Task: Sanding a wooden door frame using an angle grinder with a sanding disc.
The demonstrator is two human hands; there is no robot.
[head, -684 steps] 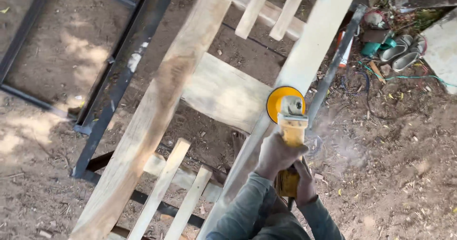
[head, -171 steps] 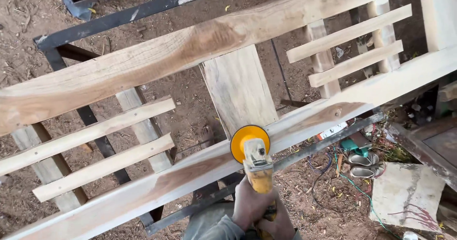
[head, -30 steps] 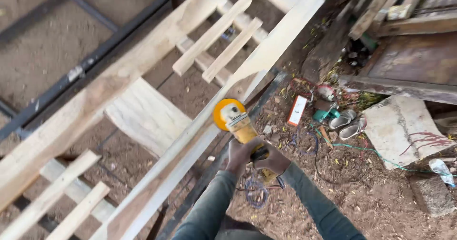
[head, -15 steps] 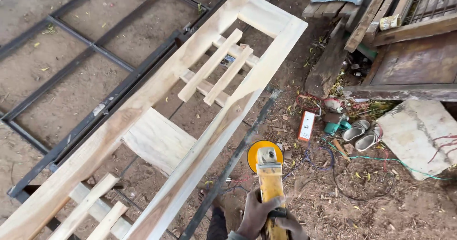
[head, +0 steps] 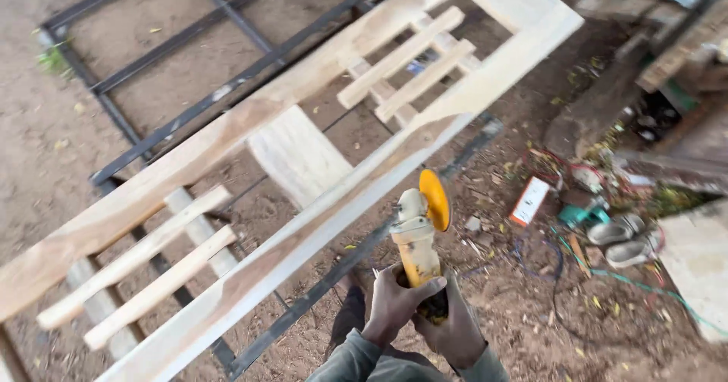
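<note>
Ground [head: 622, 336]: bare dirt, littered | wooden frame [head: 303, 223] | steel frame [head: 189, 41]

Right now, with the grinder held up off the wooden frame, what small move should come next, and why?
Probably roll the angle grinder so its yellow disc lies flat, then lower it onto the near rail. The disc stands on edge beside the rail, touching no wood, while the left hand and right hand both grip the body.

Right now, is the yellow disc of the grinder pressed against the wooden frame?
No, the grinder, held in both hands, is lifted with its disc on edge, clear of the wooden frame.
</note>
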